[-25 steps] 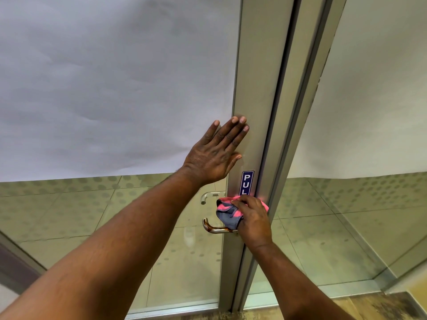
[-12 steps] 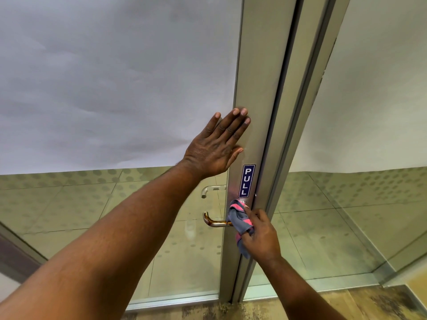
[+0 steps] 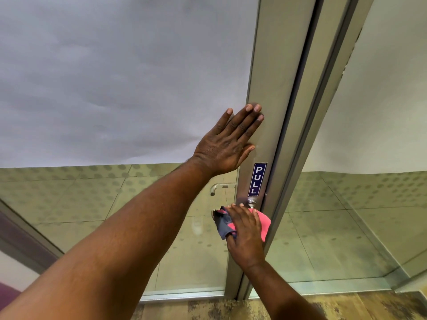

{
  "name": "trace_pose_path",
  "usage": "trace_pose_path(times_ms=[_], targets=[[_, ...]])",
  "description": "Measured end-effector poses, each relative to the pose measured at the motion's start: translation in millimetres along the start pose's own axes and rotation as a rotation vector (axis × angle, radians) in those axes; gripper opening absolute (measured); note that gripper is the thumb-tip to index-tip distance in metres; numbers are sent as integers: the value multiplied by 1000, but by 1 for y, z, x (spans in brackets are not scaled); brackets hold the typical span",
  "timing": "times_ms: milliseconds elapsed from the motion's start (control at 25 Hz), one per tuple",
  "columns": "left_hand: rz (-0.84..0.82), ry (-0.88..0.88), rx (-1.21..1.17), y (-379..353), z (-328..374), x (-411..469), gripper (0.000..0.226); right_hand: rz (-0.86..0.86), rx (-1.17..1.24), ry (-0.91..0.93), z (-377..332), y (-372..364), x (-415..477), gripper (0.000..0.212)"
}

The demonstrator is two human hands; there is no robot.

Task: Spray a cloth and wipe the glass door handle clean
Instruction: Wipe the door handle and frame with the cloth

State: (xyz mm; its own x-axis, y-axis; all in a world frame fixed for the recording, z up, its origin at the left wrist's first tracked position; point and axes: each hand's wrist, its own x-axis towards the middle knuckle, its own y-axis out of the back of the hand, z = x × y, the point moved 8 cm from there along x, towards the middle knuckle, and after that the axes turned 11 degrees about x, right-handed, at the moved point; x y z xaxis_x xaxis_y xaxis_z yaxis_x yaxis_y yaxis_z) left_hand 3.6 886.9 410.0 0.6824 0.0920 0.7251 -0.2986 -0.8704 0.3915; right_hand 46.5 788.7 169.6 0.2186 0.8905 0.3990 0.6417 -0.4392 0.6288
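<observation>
Your right hand [image 3: 246,236] is clamped on the pink and grey cloth [image 3: 263,224], pressing it over the door handle [image 3: 251,202] just below the blue PULL sticker [image 3: 257,179]. Only the handle's metal base shows above your fingers. Your left hand [image 3: 227,145] lies flat, fingers spread and together, against the door frame [image 3: 272,88], higher up, beside the frosted glass [image 3: 127,77].

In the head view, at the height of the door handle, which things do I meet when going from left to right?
Left forearm → far-side handle → cloth → right hand → door frame → right glass panel.
</observation>
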Motion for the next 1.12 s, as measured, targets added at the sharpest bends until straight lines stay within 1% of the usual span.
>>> trace_pose_path(times_ms=[120,240,360,440,520,640,720,760,880,960,1000,1040,1080,1120], targets=[[5,4,7,-2,0,0,75,6,3,19,-14,-6,8,65],[0,0,15,-3,1,-1,75,-27,56,127,-42,-21,12,65],[-9,0,21,-4,1,-1,75,-96,36,237,-61,-34,12,57],[-9,0,21,-4,1,0,75,-170,-26,310,-62,-39,6,52],[-9,-2,26,-3,2,-1,74,-247,-73,338,-52,-38,-2,54],[-7,-4,19,-2,2,-1,74,-245,-123,320,-32,-25,-15,51],[-6,-1,23,0,2,-1,74,-203,-113,281,-20,-12,-21,50],[-13,1,21,0,1,0,74,-184,-67,243,-14,-6,-23,50],[-57,1,8,2,0,0,74,-30,216,105,3,26,-30,51],[-111,-5,4,6,0,0,75,115,444,-46,16,50,-38,59],[-143,-6,-4,8,0,0,76,189,525,-145,23,61,-43,58],[-173,0,-17,11,-1,0,76,266,579,-246,30,71,-46,51],[-194,11,-40,15,-1,0,76,345,631,-344,37,79,-47,39],[-212,19,-79,20,2,-1,76,396,765,-420,44,84,-47,27]])
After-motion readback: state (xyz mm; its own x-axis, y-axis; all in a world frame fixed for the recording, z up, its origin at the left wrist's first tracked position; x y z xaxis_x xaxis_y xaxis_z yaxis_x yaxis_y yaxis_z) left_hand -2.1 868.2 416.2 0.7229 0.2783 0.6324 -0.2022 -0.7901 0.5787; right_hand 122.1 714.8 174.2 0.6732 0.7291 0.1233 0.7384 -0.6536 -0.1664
